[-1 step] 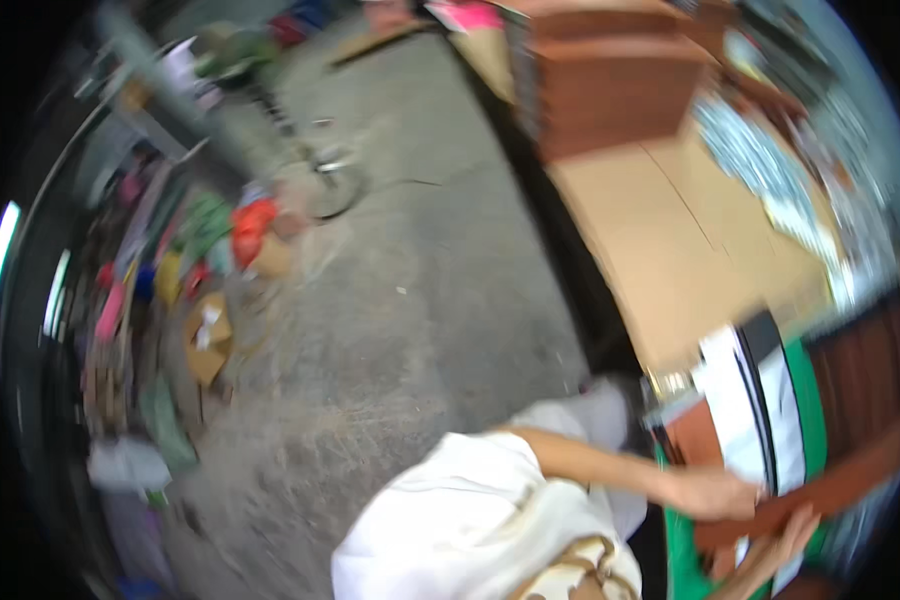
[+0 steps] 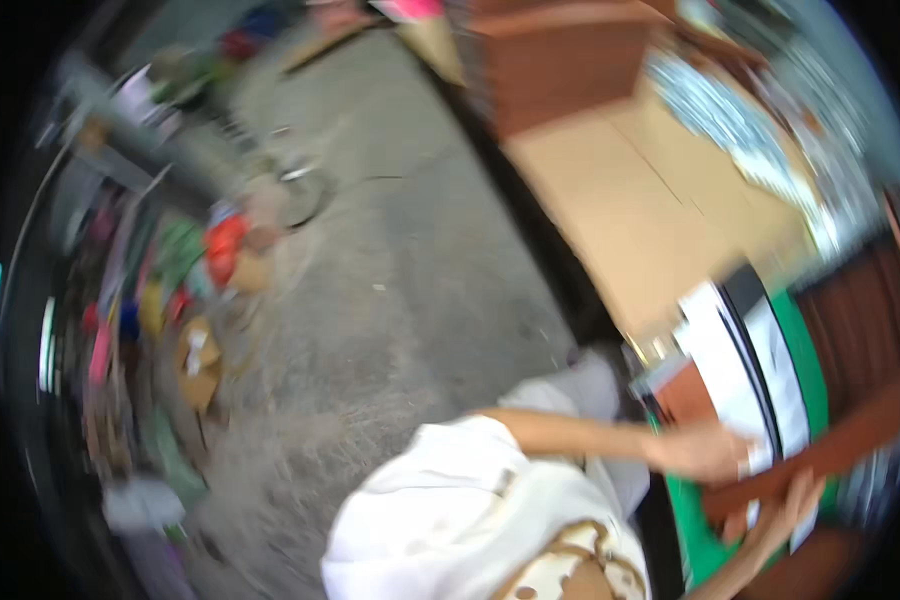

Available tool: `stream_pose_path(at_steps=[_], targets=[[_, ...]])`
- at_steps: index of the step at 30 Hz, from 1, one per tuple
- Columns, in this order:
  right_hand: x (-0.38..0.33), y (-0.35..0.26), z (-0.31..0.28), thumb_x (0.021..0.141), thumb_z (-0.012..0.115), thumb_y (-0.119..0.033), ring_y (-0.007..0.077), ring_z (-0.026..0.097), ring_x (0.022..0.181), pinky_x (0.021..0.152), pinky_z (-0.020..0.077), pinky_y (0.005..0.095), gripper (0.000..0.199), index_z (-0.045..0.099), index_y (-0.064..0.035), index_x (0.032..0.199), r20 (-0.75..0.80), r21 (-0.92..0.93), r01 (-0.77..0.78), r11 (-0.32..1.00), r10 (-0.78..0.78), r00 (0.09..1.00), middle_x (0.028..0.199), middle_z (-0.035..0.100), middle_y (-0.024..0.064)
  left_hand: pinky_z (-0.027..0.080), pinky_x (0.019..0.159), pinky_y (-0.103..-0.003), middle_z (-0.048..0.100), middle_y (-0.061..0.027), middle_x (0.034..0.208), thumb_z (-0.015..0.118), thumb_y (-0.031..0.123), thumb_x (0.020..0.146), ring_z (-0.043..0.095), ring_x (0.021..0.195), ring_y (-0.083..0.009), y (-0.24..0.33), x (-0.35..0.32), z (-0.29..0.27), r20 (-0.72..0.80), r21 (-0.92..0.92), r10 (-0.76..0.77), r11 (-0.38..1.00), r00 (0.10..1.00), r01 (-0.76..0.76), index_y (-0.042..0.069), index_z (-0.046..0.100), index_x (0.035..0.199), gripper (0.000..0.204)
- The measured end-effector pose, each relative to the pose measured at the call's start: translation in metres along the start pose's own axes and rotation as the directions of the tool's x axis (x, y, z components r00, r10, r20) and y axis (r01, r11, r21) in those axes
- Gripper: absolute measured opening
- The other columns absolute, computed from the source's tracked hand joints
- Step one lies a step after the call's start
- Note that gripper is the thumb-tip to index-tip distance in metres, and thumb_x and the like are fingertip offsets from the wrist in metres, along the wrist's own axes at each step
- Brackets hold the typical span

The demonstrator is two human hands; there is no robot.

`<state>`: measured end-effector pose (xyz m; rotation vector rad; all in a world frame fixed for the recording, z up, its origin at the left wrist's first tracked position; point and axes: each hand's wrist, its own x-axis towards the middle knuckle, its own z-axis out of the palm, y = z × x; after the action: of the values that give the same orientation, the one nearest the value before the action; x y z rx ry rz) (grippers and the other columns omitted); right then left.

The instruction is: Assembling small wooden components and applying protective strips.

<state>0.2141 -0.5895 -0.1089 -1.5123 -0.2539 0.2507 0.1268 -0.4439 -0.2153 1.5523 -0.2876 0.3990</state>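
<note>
My left hand [image 2: 705, 450] reaches in from the white sleeve, over the white-and-black strip [image 2: 735, 365] on the machine. Its fingers look curled together at the near edge of a long reddish-brown board [image 2: 850, 440]; motion blur hides what they hold. From the lower edge comes my right hand [image 2: 785, 515], its fingers closed on the left part of that board from the near side. Under the hands shows a green surface [image 2: 700, 530]. A dark brown grooved panel [image 2: 860, 315] lies beyond the board.
Tan cardboard [image 2: 650, 210] covers the surface ahead, with a stack of reddish-brown boards [image 2: 570, 80] at its far end. Clear wrapping [image 2: 720, 110] lies to the right. Across the concrete floor [image 2: 390, 270], at left, are a red bag [image 2: 225, 245], an opened carton [image 2: 200, 365] and clutter.
The view has shifted slightly, so the floor items sit further left and the cardboard and stack further left and up. Both hands stay by the board.
</note>
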Motion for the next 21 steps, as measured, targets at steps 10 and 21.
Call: stream_pose_path(at_steps=[10, 21], targets=[[-0.013, 0.012, -0.046, 0.069, 0.068, -0.001, 0.0286, 0.058, 0.074, 0.066, 0.046, 0.0346, 0.031, 0.06, -0.0045, 0.098, 0.595, -0.664, 0.655, 0.361, -0.274, 0.755, 0.082, 0.06, 0.0101, 0.042, 0.092, -0.03, 0.062, -0.0084, 0.11, 0.056, 0.017, 0.091, 0.057, 0.103, -0.0182, 0.059, -0.046, -0.107, -0.522, 0.248, -0.124, 0.924, 0.844, 0.29, 0.001, 0.055, 0.119, 0.032], [-0.009, 0.054, -0.043, 0.071, 0.07, -0.008, 0.0226, 0.059, 0.073, 0.067, 0.0448, 0.0345, 0.031, 0.061, -0.0071, 0.101, 0.645, -0.666, 0.673, 0.321, -0.206, 0.736, 0.087, 0.063, 0.0048, 0.047, 0.074, -0.032, 0.065, -0.0118, 0.091, 0.071, 0.002, 0.071, 0.06, 0.084, -0.0247, 0.038, -0.048, -0.096, -0.275, 0.52, -0.149, 0.808, 0.95, 0.278, 0.003, 0.064, 0.1, 0.03]])
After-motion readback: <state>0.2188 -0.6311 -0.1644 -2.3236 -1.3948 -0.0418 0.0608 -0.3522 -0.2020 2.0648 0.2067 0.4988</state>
